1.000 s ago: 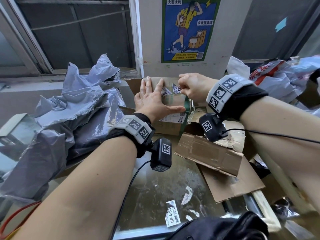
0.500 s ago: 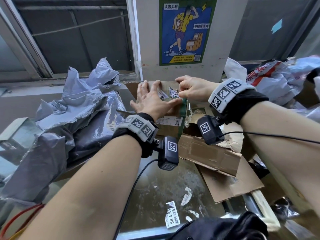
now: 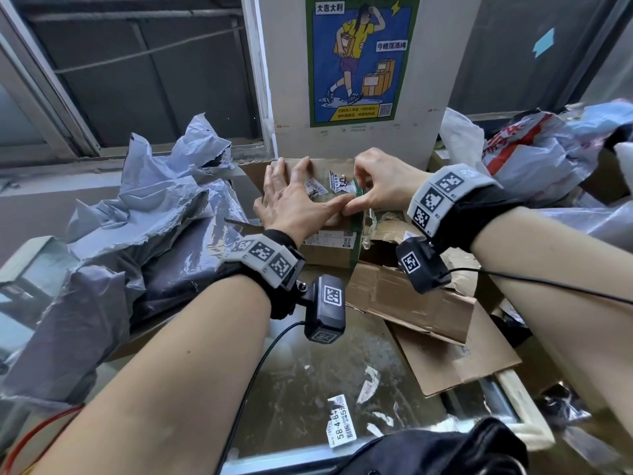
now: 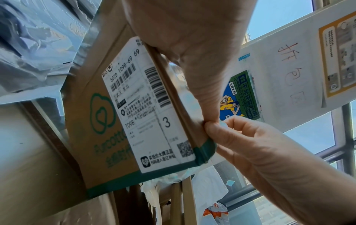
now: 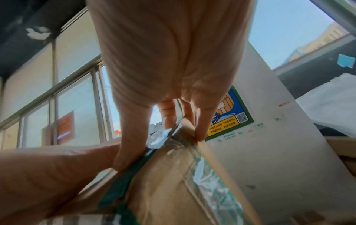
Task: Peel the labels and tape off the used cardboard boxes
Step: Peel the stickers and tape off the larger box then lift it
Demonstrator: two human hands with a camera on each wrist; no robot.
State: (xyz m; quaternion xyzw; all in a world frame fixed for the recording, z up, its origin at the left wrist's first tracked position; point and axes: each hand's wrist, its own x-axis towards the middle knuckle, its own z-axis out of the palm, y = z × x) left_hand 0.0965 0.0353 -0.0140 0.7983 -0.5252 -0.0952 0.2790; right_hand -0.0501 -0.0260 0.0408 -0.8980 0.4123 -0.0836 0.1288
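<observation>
— Where is the cardboard box (image 3: 329, 250)?
— Beyond the torn cardboard sheet (image 3: 407, 296), under both hands.
— The hands?
— The left hand (image 3: 294, 204) presses flat on its top, fingers spread. The right hand (image 3: 380, 183) pinches clear tape (image 5: 163, 137) at the box's right edge.

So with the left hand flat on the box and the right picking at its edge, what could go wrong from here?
1. Scraps of label on top are already ragged; the next pull may tear again and leave bits.
2. The right hand has only a fingertip grip on crinkled clear tape at the box edge; it may slip or snap.
3. The left hand presses flat, not gripping; a hard tug could slide the box.
</observation>
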